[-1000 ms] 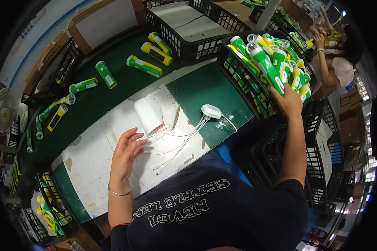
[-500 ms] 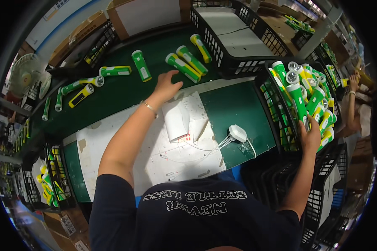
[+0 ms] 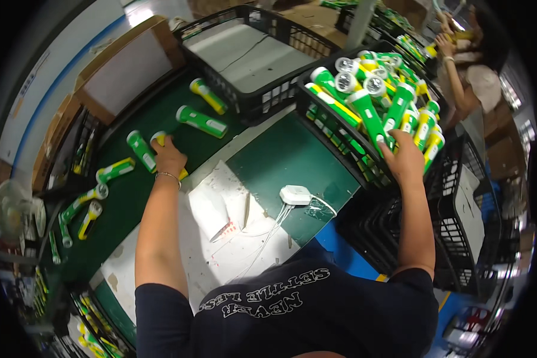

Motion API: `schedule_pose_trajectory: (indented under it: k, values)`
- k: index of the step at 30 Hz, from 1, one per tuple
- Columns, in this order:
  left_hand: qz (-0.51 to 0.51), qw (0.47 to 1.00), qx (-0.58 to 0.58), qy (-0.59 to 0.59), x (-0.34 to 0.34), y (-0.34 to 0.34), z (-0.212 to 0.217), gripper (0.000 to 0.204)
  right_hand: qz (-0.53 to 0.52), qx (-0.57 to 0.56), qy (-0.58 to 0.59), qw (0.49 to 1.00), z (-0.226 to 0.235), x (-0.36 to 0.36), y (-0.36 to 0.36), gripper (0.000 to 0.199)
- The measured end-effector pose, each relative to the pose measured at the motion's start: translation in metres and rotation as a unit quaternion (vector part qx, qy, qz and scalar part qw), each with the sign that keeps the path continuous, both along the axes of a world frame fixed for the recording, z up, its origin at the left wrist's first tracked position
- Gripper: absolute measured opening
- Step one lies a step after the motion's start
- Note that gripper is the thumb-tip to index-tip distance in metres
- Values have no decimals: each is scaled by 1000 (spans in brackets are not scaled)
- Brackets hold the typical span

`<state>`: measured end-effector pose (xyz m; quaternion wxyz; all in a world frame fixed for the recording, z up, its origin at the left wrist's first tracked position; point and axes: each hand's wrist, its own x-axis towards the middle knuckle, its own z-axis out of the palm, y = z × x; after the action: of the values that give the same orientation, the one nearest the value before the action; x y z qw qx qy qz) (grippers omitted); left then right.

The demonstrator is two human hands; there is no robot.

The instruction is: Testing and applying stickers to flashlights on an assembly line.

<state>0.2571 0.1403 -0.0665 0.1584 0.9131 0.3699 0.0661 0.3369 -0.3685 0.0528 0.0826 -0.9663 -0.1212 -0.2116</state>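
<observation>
Green felt covers the long bench (image 3: 268,161), and I read the job as moving flashlights between it and the crates. The black crate (image 3: 340,128) on my right is heaped with green-and-yellow flashlights (image 3: 364,95); the crate (image 3: 250,53) straight ahead holds only a flat white sheet. Several loose flashlights (image 3: 201,120) lie on the felt, so I judge plenty remains to handle. My right hand (image 3: 404,160) is curled around one flashlight in the heap. My left hand (image 3: 168,156) presses down over a yellow-ended flashlight (image 3: 160,141) on the felt, fingers closed on it. A small white box with wires (image 3: 295,194) sits near me.
</observation>
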Motion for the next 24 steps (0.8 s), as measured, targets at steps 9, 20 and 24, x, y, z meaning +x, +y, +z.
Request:
schedule_pose_trajectory:
  k: [9, 20, 24]
  values:
    - [-50, 611, -698, -369, -100, -56, 42, 47, 311, 266, 140, 902, -12, -65, 99, 21]
    - [69, 432, -793, -424, -203, -124, 38, 42, 503, 170, 460, 712, -54, -181, 200, 24]
    - [113, 534, -727, -416, -219, -132, 30, 41, 475, 143, 484, 721, -57, -182, 194, 25]
